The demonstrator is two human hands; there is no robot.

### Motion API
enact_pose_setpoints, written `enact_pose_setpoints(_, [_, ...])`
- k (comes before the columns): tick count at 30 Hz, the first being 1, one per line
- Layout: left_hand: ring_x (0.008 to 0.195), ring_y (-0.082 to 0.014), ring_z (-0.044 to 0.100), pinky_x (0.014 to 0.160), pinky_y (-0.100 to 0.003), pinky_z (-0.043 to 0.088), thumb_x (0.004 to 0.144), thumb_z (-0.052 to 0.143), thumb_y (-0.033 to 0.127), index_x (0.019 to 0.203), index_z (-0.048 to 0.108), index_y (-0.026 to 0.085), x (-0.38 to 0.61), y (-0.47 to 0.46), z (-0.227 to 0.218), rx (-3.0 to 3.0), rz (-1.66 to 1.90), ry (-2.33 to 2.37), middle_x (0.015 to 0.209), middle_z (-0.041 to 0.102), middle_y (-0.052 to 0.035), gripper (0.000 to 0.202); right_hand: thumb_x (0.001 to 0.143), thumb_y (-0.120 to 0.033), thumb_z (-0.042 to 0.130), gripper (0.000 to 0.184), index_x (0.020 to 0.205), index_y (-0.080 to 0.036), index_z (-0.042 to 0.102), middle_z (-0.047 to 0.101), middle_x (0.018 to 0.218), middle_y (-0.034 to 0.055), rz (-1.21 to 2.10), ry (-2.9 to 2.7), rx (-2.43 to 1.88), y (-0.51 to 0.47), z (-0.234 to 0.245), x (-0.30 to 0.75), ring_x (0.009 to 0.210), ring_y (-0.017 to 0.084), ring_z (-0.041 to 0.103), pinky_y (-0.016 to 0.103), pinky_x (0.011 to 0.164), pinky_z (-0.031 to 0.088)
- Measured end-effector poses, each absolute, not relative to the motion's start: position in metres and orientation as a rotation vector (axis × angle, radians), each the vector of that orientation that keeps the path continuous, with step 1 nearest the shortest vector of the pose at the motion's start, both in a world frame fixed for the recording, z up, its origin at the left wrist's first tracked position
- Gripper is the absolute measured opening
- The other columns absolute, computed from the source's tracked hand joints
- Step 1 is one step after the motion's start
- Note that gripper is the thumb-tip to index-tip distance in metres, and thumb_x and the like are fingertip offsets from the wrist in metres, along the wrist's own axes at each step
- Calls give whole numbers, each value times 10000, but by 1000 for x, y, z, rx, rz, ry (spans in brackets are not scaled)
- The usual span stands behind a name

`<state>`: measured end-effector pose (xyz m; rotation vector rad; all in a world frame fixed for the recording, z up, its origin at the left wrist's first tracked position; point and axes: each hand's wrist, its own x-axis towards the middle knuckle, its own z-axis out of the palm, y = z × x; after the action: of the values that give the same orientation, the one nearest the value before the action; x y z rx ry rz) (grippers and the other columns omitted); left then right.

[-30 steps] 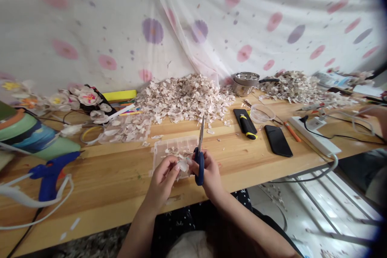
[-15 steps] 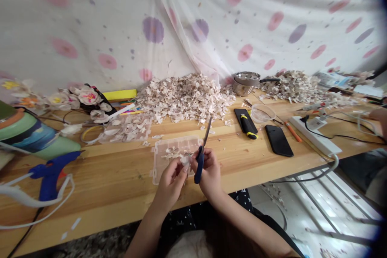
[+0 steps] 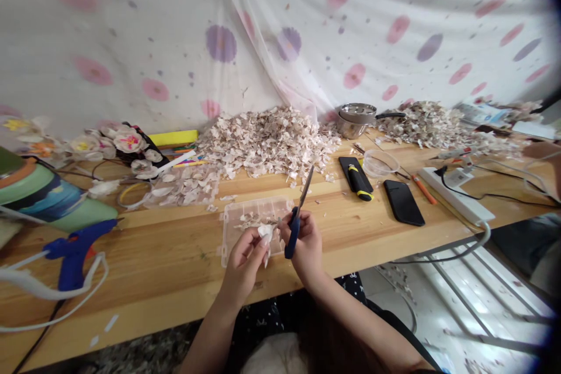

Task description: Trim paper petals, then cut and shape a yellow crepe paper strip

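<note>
Between the thumb and fingers of my left hand [image 3: 242, 260] is a whitish petal-like piece [image 3: 265, 231], with a thin strip of it hanging below. Scissors [image 3: 306, 188] with dark blue handles rest in my right hand [image 3: 308, 252], their blades pointing up and away from me. My right thumb and fingertip are close together beside the piece; whether they pinch a bit of it I cannot tell. Both hands are over a shallow clear plastic tray [image 3: 225, 234], which has some pale scraps in it.
A large heap of pale flakes [image 3: 267, 140] lies at the back, with a smaller pile [image 3: 184, 188] left of the tray. At left are a blue glue gun [image 3: 74, 251] and a green vase [image 3: 44, 193]. A phone [image 3: 404, 203], cutter [image 3: 360, 181] and power strip [image 3: 458, 196] lie right.
My right hand with the scissors has moved slightly right and up, away from my left hand. The pale piece in my left fingers has turned and shows more of its surface.
</note>
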<state>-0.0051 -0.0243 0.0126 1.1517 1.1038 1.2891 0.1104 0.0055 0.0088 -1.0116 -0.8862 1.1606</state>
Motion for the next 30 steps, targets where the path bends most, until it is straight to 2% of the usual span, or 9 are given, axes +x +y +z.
enact_pose_setpoints(3, [491,-87,412,480,-214,337,817,569,407,759,541,186,-8,-25,13,1136,1337,1084,565,470,53,230,659,-340,718,345,767,-215,416,534,667,-41,1240,-852,-984,6,8,116,512,87,475,224,493,386])
enact_pose_setpoints(8, [487,-79,428,470,-204,350,815,581,394,783,563,185,-12,-23,14,1090,1428,1066,580,488,48,213,720,-494,653,403,706,-226,352,391,453,-95,1594,-1003,-845,-8,6,132,337,71,351,215,372,289])
enact_pose_setpoints(10, [492,-78,433,474,-199,357,812,591,386,782,564,188,-13,-23,16,1067,1467,1059,583,490,50,202,686,-571,653,453,723,-227,362,401,486,-79,1694,-1089,-794,-18,6,140,362,77,359,224,385,293])
enact_pose_setpoints(13, [499,-76,434,484,-192,362,806,604,375,777,568,190,-14,-22,17,1039,1517,1053,579,492,53,191,669,-671,603,502,781,-219,415,421,631,-29,1793,-1189,-724,-33,9,149,522,102,398,250,516,353])
enact_pose_setpoints(15, [506,-74,435,493,-186,364,801,613,368,766,570,189,-14,-21,17,1023,1545,1053,579,496,53,188,705,-665,575,487,834,-218,430,408,681,-17,1913,-1219,-696,-42,12,153,578,110,378,256,570,345])
enact_pose_setpoints(19, [500,-69,433,476,-173,356,792,627,362,779,586,192,-11,-19,17,1004,1591,1055,581,511,52,176,723,-618,602,463,830,-218,392,380,663,-37,2080,-1217,-623,-51,14,152,547,91,331,248,555,306])
enact_pose_setpoints(30, [491,-70,446,468,-176,364,785,628,361,757,604,180,-10,-23,18,1059,1516,1062,574,515,45,184,759,-556,607,419,807,-207,379,398,629,-48,2068,-1181,-441,-42,5,145,521,83,343,242,517,290])
